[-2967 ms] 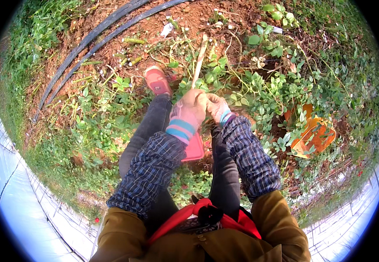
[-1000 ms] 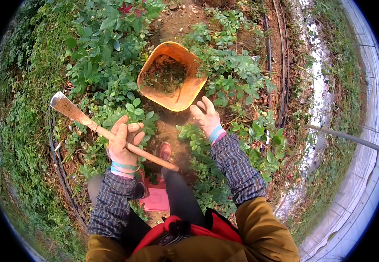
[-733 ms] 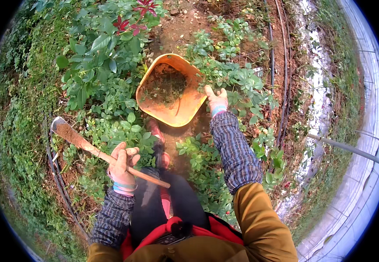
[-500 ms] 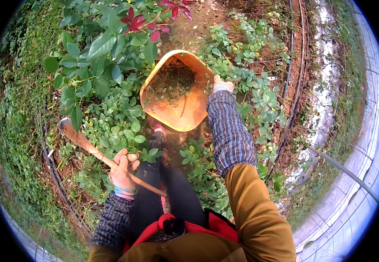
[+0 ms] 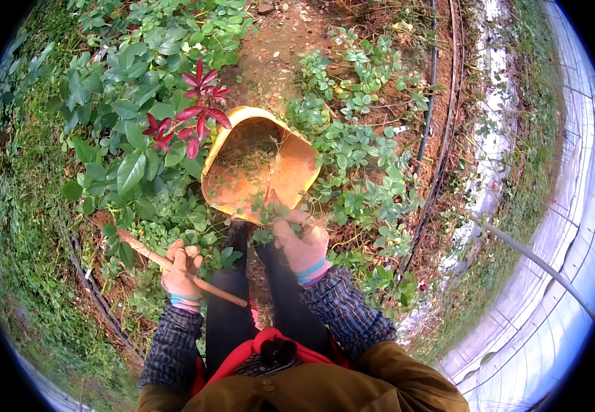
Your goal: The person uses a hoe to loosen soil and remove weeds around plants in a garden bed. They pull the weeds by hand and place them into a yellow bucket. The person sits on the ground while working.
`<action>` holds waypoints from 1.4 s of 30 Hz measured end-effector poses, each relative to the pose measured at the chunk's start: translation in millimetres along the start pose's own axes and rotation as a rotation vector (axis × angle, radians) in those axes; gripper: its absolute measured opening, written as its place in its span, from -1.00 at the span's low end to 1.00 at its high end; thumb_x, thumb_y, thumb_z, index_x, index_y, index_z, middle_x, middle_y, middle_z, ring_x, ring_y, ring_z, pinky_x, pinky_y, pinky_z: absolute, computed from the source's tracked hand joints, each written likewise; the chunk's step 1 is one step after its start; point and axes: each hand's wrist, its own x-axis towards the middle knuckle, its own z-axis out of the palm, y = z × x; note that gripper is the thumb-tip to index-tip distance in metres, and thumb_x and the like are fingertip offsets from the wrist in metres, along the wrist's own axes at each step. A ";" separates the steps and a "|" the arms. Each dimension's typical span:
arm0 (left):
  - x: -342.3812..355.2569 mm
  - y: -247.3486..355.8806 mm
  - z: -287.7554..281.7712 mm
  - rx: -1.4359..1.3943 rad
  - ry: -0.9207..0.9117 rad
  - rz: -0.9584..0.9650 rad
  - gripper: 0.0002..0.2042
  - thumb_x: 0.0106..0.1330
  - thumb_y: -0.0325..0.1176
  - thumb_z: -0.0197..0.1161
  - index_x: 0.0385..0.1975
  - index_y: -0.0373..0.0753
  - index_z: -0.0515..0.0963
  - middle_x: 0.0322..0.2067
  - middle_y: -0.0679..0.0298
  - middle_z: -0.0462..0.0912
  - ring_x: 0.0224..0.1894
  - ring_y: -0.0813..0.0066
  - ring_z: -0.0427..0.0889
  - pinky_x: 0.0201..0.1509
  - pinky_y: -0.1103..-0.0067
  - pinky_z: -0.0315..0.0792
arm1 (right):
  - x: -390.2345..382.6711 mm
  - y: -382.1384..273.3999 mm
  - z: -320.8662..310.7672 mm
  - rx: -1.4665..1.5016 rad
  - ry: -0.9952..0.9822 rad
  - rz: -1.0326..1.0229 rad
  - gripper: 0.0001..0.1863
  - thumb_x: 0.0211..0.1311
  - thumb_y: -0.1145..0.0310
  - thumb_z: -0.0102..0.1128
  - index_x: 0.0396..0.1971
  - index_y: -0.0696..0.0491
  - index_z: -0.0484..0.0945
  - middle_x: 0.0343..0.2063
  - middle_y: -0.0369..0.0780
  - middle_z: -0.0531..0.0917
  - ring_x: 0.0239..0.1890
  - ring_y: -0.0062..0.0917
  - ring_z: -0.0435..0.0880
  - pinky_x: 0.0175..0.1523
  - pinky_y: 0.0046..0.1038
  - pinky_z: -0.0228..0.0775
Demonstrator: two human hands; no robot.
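My left hand (image 5: pixel 182 273) is closed round the wooden handle of a digging tool (image 5: pixel 218 291), which slants up to the left. Its head is mostly hidden behind leaves. An orange-yellow bucket (image 5: pixel 299 168) leans among the plants in front of my legs, its mouth turned toward me. Loose weeds (image 5: pixel 242 168) lie inside it. My right hand (image 5: pixel 304 244), at the bucket's near rim, has its fingers closed on thin green weeds (image 5: pixel 268 207) that stick out toward the mouth. Both hands look gloved, with pale coverings and coloured bands at the wrists.
Leafy rose bushes (image 5: pixel 133 130) crowd the left, one with a dark red shoot (image 5: pixel 198 113). More low plants (image 5: pixel 363 161) grow on the right. Black hoses (image 5: pixel 429 110) run along the bed, and a grey pole (image 5: pixel 531 257) juts in beside the plastic sheeting (image 5: pixel 524 329).
My right hand has left the bucket's right rim, moved down toward me, and now grips weeds. The bucket appears slightly lower and further left. My left hand still holds the tool.
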 end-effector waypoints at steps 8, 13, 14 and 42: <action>-0.5 -10.1 4.1 0.101 0.098 -0.045 -0.64 0.37 -0.27 0.03 0.08 -0.32 0.33 -0.29 0.30 0.60 -0.22 0.54 0.60 -0.14 0.59 0.49 | 148.5 14.4 -70.9 -0.503 0.153 -0.238 -0.23 0.01 0.15 0.32 0.19 0.17 0.24 0.12 0.01 0.38 0.11 -0.17 0.43 0.16 -0.28 0.32; -3.5 -32.0 19.0 0.098 0.195 -0.094 -0.65 0.34 -0.28 0.04 0.07 -0.28 0.34 -0.30 0.30 0.59 -0.20 0.50 0.59 -0.13 0.56 0.48 | 323.2 63.1 -129.0 -0.701 0.129 0.105 -0.32 0.05 -0.05 0.14 0.04 0.20 0.45 -0.05 -0.09 0.59 0.03 -0.30 0.54 0.18 -0.38 0.30; -4.5 -39.5 22.4 0.073 0.219 -0.102 -0.65 0.34 -0.30 0.05 0.06 -0.29 0.34 -0.30 0.29 0.59 -0.21 0.49 0.59 -0.14 0.56 0.48 | 349.8 73.0 -125.8 -0.668 0.111 0.186 -0.40 0.10 0.01 0.20 -0.01 0.19 0.48 -0.15 -0.04 0.63 -0.21 -0.32 0.64 -0.09 -0.32 0.49; -104.5 -99.1 64.1 -0.199 0.289 0.089 -0.75 0.27 -0.46 0.09 -0.10 -0.43 0.45 -0.36 0.20 0.60 -0.36 0.52 0.59 -0.31 0.64 0.50 | 223.4 3.2 -129.6 -0.124 -0.471 0.297 -0.81 0.23 0.31 0.15 -0.27 0.10 0.58 -0.60 -0.31 0.63 -0.70 -0.70 0.51 -0.60 -0.67 0.33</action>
